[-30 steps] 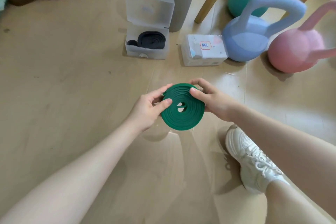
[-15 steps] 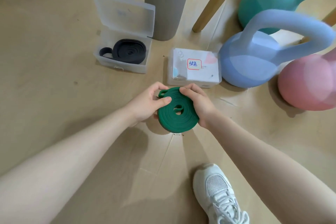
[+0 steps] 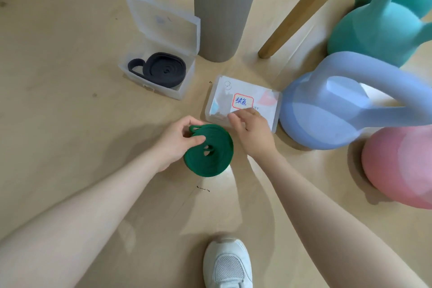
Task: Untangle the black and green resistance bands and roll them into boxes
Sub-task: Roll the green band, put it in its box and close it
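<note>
My left hand grips the rolled green band at its left edge, thumb across the coil's face, just above the floor. My right hand is off the band; its fingertips touch the near edge of the closed clear box with a red-framed label. The black band lies coiled inside the open clear box, whose lid stands up behind it.
A blue kettlebell sits right of the labelled box, with a pink one and a teal one beyond. A grey post and a wooden leg stand behind. My white shoe is near the bottom edge.
My right hand has let go of the green band and moved up onto the labelled box. The left hand alone now holds the coil. The view has moved closer to the boxes.
</note>
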`<state>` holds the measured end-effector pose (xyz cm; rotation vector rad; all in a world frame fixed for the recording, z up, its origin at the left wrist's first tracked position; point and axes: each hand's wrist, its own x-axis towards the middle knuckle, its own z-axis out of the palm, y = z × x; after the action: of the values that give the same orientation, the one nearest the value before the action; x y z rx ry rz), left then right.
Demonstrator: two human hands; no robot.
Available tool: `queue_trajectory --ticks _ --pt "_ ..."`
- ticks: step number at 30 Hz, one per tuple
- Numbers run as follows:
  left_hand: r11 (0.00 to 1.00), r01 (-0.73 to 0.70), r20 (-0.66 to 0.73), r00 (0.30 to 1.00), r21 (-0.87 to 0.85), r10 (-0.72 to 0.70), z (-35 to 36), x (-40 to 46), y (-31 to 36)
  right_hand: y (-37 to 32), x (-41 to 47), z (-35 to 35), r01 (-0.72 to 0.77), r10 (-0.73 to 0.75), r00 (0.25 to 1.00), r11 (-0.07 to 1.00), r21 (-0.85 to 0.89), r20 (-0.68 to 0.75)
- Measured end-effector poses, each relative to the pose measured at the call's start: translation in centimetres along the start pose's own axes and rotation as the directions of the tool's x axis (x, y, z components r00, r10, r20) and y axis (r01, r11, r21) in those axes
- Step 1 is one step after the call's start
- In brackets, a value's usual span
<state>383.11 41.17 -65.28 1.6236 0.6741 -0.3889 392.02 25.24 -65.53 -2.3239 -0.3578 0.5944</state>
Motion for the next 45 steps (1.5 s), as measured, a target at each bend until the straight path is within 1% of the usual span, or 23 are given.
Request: queue_trajectory --ticks 1,2,4,6,8,9,12,14,15,17,19,21,22,24,27,30,32,35,38,41,42,43,45 --pt "1.000 0.007 0.007 1.000 0.013 -0.007 0.1 0.0 -0.1 0.5 0.7 -0.5 0.054 -0.059 0.997 0.993 -0.107 -0.045" --pt "0.999 0.014 0.013 1.000 0.028 -0.015 0.2 0.1 -0.1 1.0 1.5 -1.0 0.103 -0.114 0.993 0.968 -0.230 -0.035" --pt "0.998 0.022 0.014 1.000 0.064 -0.023 0.3 0.2 -0.3 2.0 3.2 -1.4 0.177 -0.154 0.984 0.880 -0.441 0.086" --pt "0.996 0.029 0.001 1.000 0.086 -0.029 0.3 0.1 -0.3 2.5 4.6 -1.6 0.177 -0.102 0.981 0.815 -0.551 0.165" --pt "0.995 0.032 -0.011 0.999 0.095 -0.032 0.1 0.0 -0.4 2.9 5.3 -1.5 0.160 -0.048 0.980 0.772 -0.615 0.194" --pt "0.995 0.033 -0.013 0.999 0.093 -0.032 -0.2 -0.1 -0.5 2.8 5.3 -1.3 0.169 -0.048 0.979 0.742 -0.648 0.200" --pt "0.997 0.021 -0.013 1.000 0.075 -0.020 -0.6 -0.6 -0.7 2.3 4.2 -0.3 0.231 -0.079 0.968 0.649 -0.725 0.237" --pt "0.997 0.016 0.013 1.000 0.070 -0.017 -0.7 -0.9 -1.2 2.0 2.5 0.7 0.245 -0.103 0.967 0.628 -0.739 0.233" --pt "0.997 0.015 0.022 1.000 0.070 -0.017 -0.9 -1.2 -1.6 2.1 1.6 1.3 0.250 -0.147 0.968 0.617 -0.746 0.203" --pt "0.997 0.011 0.027 1.000 0.074 -0.013 -1.1 -1.9 -2.6 3.0 0.1 2.3 0.231 -0.269 0.959 0.564 -0.793 0.087" --pt "0.997 0.005 0.035 0.999 0.073 -0.007 -1.3 -2.4 -3.5 4.0 -1.2 3.1 0.165 -0.270 0.962 0.517 -0.840 0.022" --pt "0.997 -0.010 0.063 0.998 0.076 0.005 -1.2 -2.7 -3.9 4.5 -1.8 3.4 0.152 -0.291 0.957 0.501 -0.852 0.000" --pt "0.997 -0.020 0.076 0.997 0.080 0.014 -1.0 -2.8 -4.0 4.3 -1.9 3.3 0.154 -0.300 0.954 0.497 -0.854 -0.003" --pt "0.995 -0.040 0.083 0.996 0.087 0.033 -0.6 -2.5 -4.1 4.0 -1.7 3.3 0.146 -0.272 0.962 0.489 -0.860 0.008" --pt "0.995 -0.045 0.062 0.997 0.084 0.040 -0.4 -2.1 -4.1 3.6 -1.7 3.6 0.170 -0.255 0.965 0.468 -0.867 0.051" --pt "0.999 -0.025 0.075 0.997 0.038 0.022 -0.7 -2.3 -4.4 2.9 -2.3 3.8 0.250 -0.318 0.942 0.459 -0.853 0.106" --pt "1.000 -0.008 0.092 0.996 -0.013 0.009 -0.7 -2.5 -4.6 2.4 -3.0 4.1 0.290 -0.368 0.923 0.468 -0.835 0.115" --pt "0.998 0.006 0.109 0.994 -0.059 0.000 -0.7 -2.5 -5.1 2.6 -3.7 4.9 0.299 -0.408 0.908 0.470 -0.831 0.096" --pt "0.998 0.002 0.074 0.997 -0.065 0.003 -0.8 -2.4 -5.7 2.7 -3.7 4.9 0.274 -0.449 0.893 0.508 -0.817 0.021" --pt "0.993 -0.018 0.043 0.999 -0.117 0.023 -0.8 -2.5 -5.5 2.3 -3.3 4.4 0.290 -0.504 0.863 0.539 -0.791 -0.027" --pt "0.991 -0.025 0.033 0.999 -0.129 0.029 -0.8 -2.5 -5.3 2.1 -3.0 4.0 0.303 -0.508 0.861 0.563 -0.769 -0.033" --pt "0.990 -0.031 0.027 0.999 -0.138 0.035 -0.9 -2.5 -5.1 1.8 -2.8 3.4 0.317 -0.492 0.870 0.612 -0.724 -0.035" --pt "0.983 -0.053 0.020 0.998 -0.174 0.057 -1.0 -2.6 -4.3 1.2 -2.3 2.1 0.310 -0.405 0.913 0.760 -0.571 -0.042"
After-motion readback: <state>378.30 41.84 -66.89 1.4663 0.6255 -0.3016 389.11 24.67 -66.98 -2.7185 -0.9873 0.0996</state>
